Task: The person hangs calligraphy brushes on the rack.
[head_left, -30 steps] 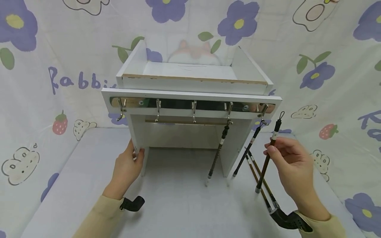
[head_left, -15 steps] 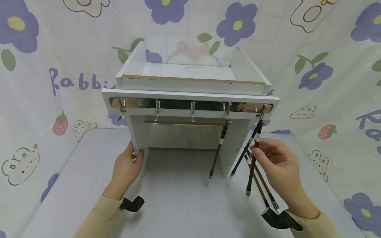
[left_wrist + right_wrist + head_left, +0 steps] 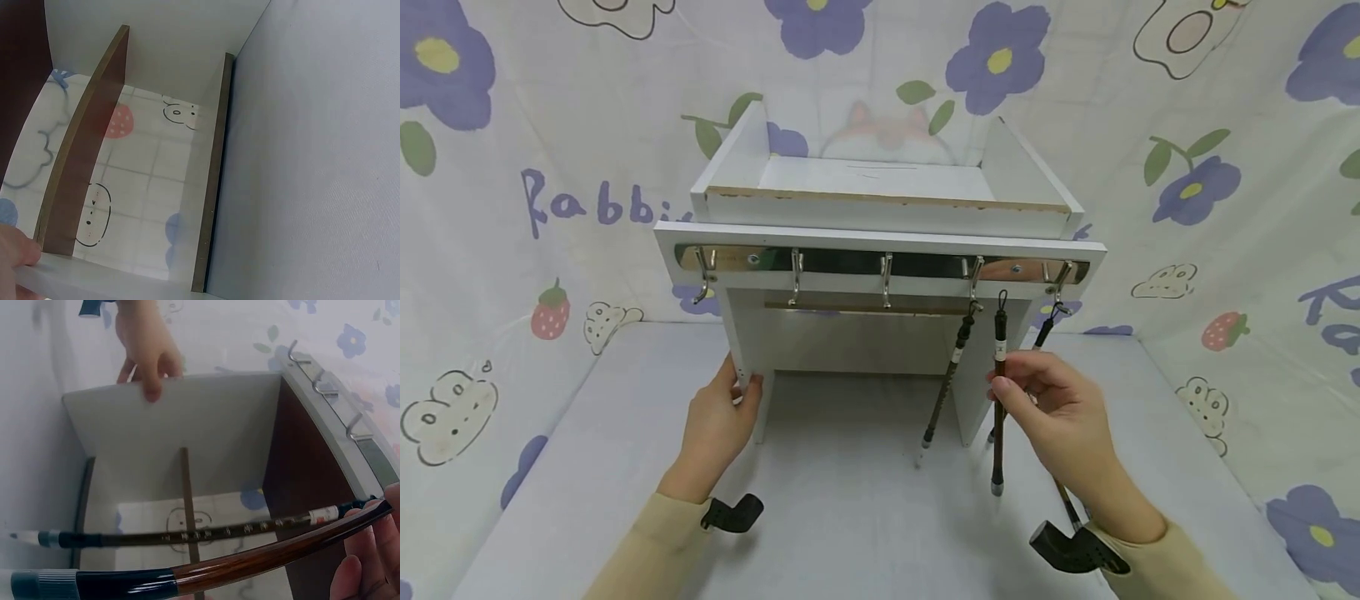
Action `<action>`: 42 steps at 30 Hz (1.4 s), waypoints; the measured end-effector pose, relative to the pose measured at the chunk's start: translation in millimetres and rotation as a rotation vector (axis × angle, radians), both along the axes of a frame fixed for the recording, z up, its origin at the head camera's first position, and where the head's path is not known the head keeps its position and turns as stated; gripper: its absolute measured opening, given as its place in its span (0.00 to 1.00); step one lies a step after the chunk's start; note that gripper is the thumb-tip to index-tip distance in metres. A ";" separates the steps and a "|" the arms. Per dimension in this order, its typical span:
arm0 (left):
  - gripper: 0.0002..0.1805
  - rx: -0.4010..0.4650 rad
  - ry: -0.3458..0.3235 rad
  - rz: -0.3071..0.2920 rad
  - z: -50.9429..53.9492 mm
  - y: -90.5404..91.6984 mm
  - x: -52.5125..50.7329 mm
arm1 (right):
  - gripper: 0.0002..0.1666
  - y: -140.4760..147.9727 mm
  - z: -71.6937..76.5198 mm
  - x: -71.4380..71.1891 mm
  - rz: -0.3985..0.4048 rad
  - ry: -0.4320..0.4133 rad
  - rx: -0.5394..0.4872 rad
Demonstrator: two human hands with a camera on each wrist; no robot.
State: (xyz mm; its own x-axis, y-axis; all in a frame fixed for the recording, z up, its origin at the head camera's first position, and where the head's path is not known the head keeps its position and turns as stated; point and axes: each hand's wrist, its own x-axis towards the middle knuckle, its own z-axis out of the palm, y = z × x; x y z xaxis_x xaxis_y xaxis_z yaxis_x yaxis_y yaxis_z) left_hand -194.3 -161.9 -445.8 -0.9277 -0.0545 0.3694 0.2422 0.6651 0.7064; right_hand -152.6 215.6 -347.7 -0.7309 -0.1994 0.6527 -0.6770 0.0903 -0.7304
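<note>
My left hand (image 3: 722, 421) grips the edge of the left side panel of a white hook rack (image 3: 880, 236), thumb in front. My right hand (image 3: 1063, 412) pinches a calligraphy brush (image 3: 998, 450) by its upper handle, tip down. The brush's cord loop stands up just right of the fourth hook (image 3: 976, 282), apart from it. From that hook hangs another brush (image 3: 943, 398); a third brush (image 3: 1045, 333) hangs from the rightmost hook, partly hidden by my right hand. In the right wrist view, the held brush (image 3: 250, 562) crosses in front of the hanging one (image 3: 187, 536).
Three more hooks, the left (image 3: 703, 275), second (image 3: 797, 277) and middle (image 3: 887, 279), carry nothing. Behind my right hand, a brush (image 3: 1066, 502) lies on the white table (image 3: 850, 533), mostly covered. A patterned cloth (image 3: 587, 108) stands behind the rack.
My right hand has moved left with the brush, from right of the rack past the rightmost hook to beside the fourth hook. The left hand has stayed on the panel.
</note>
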 end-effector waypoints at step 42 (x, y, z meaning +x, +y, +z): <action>0.24 -0.002 -0.023 -0.008 0.6 -0.1 -1.0 | 0.12 -60.7 4.0 -4.8 0.012 -0.135 0.275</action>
